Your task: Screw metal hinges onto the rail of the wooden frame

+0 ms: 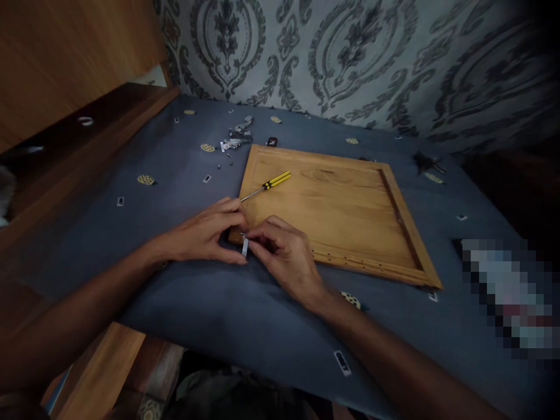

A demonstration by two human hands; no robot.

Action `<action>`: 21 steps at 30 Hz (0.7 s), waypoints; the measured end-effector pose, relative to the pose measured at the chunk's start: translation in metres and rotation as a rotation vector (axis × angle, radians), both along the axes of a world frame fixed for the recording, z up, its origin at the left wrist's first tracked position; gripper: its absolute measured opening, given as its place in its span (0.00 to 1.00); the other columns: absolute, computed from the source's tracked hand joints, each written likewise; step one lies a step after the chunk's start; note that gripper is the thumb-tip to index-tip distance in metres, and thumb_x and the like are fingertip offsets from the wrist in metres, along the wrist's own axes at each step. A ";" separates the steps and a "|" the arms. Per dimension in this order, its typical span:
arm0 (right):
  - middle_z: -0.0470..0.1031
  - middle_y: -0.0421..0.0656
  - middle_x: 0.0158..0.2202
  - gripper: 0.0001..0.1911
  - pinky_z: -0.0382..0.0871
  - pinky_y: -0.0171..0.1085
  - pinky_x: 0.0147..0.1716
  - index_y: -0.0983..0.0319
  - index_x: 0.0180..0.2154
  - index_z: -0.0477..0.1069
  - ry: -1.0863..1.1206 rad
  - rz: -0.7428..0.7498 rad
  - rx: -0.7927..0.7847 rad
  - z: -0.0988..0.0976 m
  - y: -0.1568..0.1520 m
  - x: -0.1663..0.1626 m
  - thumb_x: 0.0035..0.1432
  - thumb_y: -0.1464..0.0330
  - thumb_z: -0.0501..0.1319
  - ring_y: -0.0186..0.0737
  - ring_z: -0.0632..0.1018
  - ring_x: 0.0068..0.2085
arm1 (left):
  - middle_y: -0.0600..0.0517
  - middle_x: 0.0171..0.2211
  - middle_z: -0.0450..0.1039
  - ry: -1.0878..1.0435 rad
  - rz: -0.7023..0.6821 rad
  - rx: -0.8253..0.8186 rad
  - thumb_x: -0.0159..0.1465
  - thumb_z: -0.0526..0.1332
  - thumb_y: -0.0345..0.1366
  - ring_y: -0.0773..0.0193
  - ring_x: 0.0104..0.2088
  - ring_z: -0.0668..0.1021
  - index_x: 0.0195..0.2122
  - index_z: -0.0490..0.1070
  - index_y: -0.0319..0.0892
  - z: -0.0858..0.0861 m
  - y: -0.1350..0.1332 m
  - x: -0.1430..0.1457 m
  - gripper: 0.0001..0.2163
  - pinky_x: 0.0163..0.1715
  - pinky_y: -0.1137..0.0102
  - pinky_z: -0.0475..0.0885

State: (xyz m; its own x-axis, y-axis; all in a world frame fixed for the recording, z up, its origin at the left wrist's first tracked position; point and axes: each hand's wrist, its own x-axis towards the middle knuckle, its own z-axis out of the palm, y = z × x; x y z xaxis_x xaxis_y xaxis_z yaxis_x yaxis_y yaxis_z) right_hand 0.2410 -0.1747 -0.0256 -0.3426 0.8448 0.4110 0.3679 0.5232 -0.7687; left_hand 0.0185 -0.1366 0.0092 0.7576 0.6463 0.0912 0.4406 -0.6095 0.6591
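Note:
At the near left corner of a framed wooden panel, a small silvery metal hinge sits over the edge. My left hand curves around that corner, thumb tip against the hinge and fingers resting on the frame. Pinched together, the thumb and finger of my right hand hold a tiny screw at the hinge's upper end; the fingertips partly hide it. A screwdriver with a yellow and black handle lies on the panel just beyond my hands, its shaft pointing towards my left fingers.
Several metal hinges lie heaped behind the panel's far left corner, with loose screws nearby. A dark tool lies at the far right. Blue patterned cloth covers the surface. A wooden cabinet stands at left.

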 end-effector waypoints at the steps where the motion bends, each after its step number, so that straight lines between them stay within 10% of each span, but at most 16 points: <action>1: 0.75 0.39 0.32 0.08 0.71 0.35 0.33 0.59 0.36 0.80 -0.003 -0.005 -0.008 0.000 0.000 0.000 0.62 0.77 0.65 0.35 0.75 0.30 | 0.50 0.46 0.71 0.001 0.001 0.002 0.65 0.72 0.50 0.56 0.49 0.71 0.41 0.74 0.43 0.000 0.000 0.000 0.16 0.52 0.64 0.68; 21: 0.79 0.43 0.37 0.07 0.72 0.36 0.35 0.59 0.38 0.83 0.041 0.048 -0.065 0.000 0.001 0.006 0.64 0.75 0.65 0.37 0.78 0.35 | 0.50 0.48 0.71 -0.002 0.004 -0.009 0.65 0.72 0.51 0.55 0.50 0.71 0.42 0.73 0.44 -0.001 0.001 -0.001 0.17 0.54 0.64 0.67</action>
State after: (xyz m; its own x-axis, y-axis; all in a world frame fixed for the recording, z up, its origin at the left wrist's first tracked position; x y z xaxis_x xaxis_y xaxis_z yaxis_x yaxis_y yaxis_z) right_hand 0.2465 -0.1740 -0.0256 -0.3673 0.8532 0.3703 0.3110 0.4879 -0.8156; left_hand 0.0179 -0.1358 0.0081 0.7546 0.6503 0.0872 0.4415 -0.6016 0.6657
